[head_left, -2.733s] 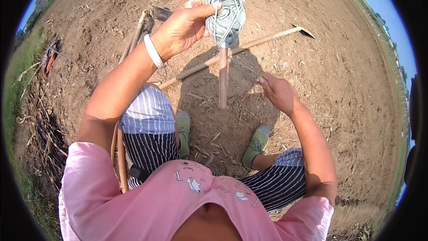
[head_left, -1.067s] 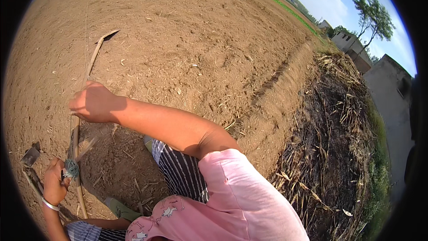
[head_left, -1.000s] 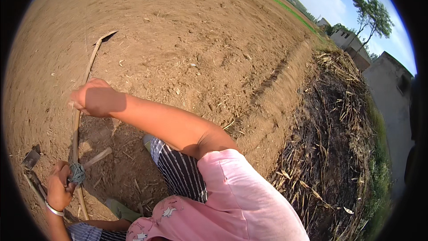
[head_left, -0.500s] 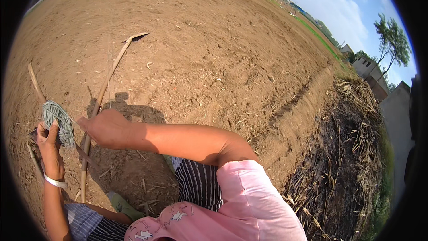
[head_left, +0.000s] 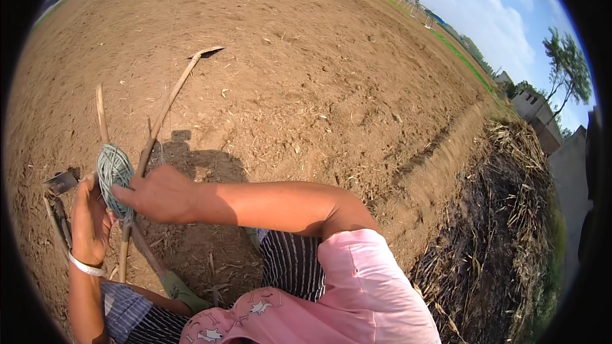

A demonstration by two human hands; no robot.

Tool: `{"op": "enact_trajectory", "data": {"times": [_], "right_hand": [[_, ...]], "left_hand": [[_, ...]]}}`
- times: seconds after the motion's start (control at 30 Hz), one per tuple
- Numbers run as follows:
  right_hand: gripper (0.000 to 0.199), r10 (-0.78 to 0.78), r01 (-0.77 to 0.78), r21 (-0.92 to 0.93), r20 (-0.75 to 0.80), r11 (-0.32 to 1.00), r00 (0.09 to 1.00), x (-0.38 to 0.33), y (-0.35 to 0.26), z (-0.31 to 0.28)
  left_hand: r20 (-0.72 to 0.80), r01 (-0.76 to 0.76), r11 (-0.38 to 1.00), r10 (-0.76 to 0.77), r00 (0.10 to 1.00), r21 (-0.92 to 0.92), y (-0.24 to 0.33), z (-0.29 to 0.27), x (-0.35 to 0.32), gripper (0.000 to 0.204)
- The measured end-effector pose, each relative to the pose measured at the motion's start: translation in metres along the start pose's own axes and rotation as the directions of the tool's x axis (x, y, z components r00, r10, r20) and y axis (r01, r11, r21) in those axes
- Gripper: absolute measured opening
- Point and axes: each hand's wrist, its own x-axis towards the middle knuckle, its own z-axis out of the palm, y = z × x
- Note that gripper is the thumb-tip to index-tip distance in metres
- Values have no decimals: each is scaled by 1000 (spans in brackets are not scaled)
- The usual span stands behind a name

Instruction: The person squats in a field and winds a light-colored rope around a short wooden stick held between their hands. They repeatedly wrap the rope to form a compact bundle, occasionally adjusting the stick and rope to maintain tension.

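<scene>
A thick bundle of grey-green twine (head_left: 116,175) is wound around a wooden stick (head_left: 102,114), at the left of the view. My left hand (head_left: 91,226) cups it from the left side, fingers partly hidden behind the windings. From the right, my right hand (head_left: 164,194) reaches across with its fingers curled and its thumb pressed on the twine. Whether a loose strand lies in its fingers is too small to tell. Just behind the bundle, a long-handled hoe (head_left: 172,95) lies on the soil.
A second tool with a metal blade (head_left: 62,183) lies left of my left hand. A green shoe (head_left: 182,290) is below the stick. Bare tilled soil (head_left: 306,89) stretches ahead. Dry, dark-stained stalks (head_left: 491,229) are heaped on the right, near a grey wall (head_left: 567,178).
The twine bundle and stick have swung upright and rightward with my left hand. My right hand, before apart from the bundle, now has its thumb against it.
</scene>
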Motion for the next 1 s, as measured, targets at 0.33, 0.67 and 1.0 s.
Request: {"op": "enact_trajectory", "data": {"times": [0.33, 0.67, 1.0], "right_hand": [[28, -13, 88, 315, -233, 945, 972, -11, -1, -30], [29, -190, 211, 339, -95, 917, 977, -24, -28, -31], [20, 110, -131, 402, 77, 906, 991, -18, -5, -38]], "left_hand": [[445, 4, 984, 76, 892, -177, 14, -23, -2, 57], [662, 151, 987, -83, 745, -46, 21, -2, -20, 60], [186, -153, 979, 126, 974, 134, 19, -30, 4, 57]]}}
